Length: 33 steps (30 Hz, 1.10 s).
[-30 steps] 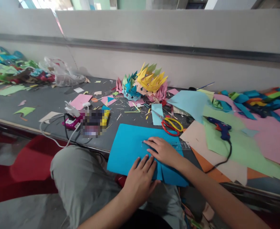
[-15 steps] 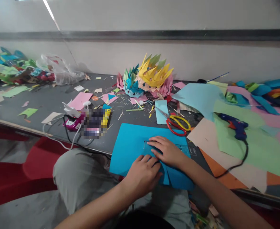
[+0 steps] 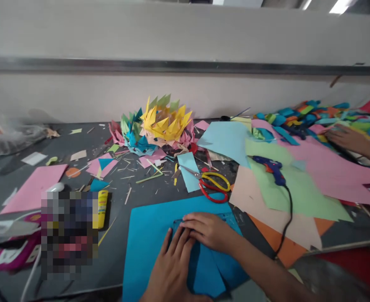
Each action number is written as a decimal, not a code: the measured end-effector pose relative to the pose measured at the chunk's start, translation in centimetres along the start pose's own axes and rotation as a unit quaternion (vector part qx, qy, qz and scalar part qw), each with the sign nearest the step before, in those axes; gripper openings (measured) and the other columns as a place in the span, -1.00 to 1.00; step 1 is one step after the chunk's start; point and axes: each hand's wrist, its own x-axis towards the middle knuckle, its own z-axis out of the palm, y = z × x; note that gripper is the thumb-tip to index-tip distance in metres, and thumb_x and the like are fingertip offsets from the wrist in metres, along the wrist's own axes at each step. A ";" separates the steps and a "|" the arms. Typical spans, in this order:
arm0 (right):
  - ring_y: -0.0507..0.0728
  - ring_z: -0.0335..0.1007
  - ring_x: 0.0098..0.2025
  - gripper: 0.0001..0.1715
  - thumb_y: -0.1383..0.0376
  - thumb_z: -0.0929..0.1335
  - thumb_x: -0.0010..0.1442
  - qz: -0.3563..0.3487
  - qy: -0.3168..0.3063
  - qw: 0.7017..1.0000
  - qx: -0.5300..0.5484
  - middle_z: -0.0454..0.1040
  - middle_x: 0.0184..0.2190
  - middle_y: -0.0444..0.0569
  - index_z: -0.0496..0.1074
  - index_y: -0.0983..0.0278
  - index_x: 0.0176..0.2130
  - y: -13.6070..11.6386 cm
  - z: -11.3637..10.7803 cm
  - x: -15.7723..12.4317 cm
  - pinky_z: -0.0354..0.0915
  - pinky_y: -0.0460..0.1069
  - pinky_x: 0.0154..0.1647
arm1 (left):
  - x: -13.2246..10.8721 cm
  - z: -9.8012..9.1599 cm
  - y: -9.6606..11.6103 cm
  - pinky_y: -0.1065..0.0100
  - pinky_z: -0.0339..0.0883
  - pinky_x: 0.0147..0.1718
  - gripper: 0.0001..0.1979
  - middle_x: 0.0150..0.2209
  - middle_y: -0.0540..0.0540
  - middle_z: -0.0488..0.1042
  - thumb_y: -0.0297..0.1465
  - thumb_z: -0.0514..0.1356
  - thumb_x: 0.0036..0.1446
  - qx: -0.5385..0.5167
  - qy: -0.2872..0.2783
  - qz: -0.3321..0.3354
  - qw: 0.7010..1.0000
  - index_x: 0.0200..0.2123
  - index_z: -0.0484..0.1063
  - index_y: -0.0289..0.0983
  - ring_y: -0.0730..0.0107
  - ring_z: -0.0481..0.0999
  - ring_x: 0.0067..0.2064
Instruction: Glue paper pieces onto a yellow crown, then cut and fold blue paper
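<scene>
A flat blue sheet of paper [image 3: 153,235] lies on the dark grey tabletop [image 3: 134,188] right in front of the seated person, partly hidden by the hands, and on it rests a clear plastic ruler [image 3: 229,218] whose long axis runs crosswise, roughly along the sheet's far edge. The right hand [image 3: 205,230] is the nearer to the ruler: it lies over the middle of it, so the ruler shows on both sides. That hand is palm down, its long fingers close together and slightly bent, pointing left, with the forearm slanting in from the near right. The left hand [image 3: 175,266] comes from the near edge, fingers straight and a little spread, pointing away from the body, the tips meeting the right fingertips (I cannot tell whether anything thin is pinched beneath them). Just beyond the sheet sit scissors with red and yellow handles [image 3: 200,178], their blades over a pale blue paper rectangle [image 3: 187,161]. Farther right a dark blue glue gun [image 3: 273,167] rests on light green paper [image 3: 295,197], and another person's hand [image 3: 345,136] reaches among coloured scraps.
</scene>
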 end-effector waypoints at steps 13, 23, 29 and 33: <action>0.15 0.43 -0.08 -0.76 0.33 0.27 0.18 0.055 0.067 0.996 -0.037 0.52 -0.14 -0.02 0.45 0.21 -0.15 0.7 -1.0 -1.3 0.39 0.08 -0.07 | 1.4 -1.9 0.0 0.07 -0.05 0.17 -0.18 0.24 -0.21 0.09 0.12 -0.15 0.11 0.017 -0.109 -0.019 0.994 0.23 0.01 -0.38 0.07 0.07 0.25; 0.18 0.41 -0.04 -0.71 0.25 0.21 0.26 0.014 0.054 0.994 -0.092 0.49 -0.08 -0.03 0.42 0.21 -0.09 1.0 -0.1 -1.6 0.35 0.14 -0.04 | 0.7 -1.4 0.8 0.02 0.02 0.15 -0.50 0.17 -0.18 0.25 -0.15 -0.08 0.25 -0.008 -0.046 -0.097 0.994 0.14 0.19 -0.31 0.10 0.15 0.21; 0.21 0.44 -0.10 -0.65 0.10 0.23 0.23 0.047 0.100 0.988 -0.110 0.53 -0.17 0.01 0.45 0.22 -0.15 1.7 0.4 -2.1 0.38 0.15 -0.09 | 0.5 -0.9 1.0 -0.01 0.03 0.15 -0.60 0.15 -0.13 0.28 -0.22 -0.04 0.25 -0.015 -0.016 -0.105 0.994 0.09 0.24 -0.26 0.15 0.20 0.19; 0.19 0.45 -0.11 -0.63 0.11 0.19 0.26 0.025 0.101 0.988 -0.116 0.53 -0.16 0.00 0.46 0.22 -0.14 1.9 0.5 -1.8 0.40 0.12 -0.11 | 0.9 -1.0 0.8 -0.12 0.05 0.11 -0.44 0.19 -0.15 0.22 -0.07 0.00 0.19 -0.012 -0.018 -0.098 0.995 0.16 0.12 -0.22 0.10 0.16 0.20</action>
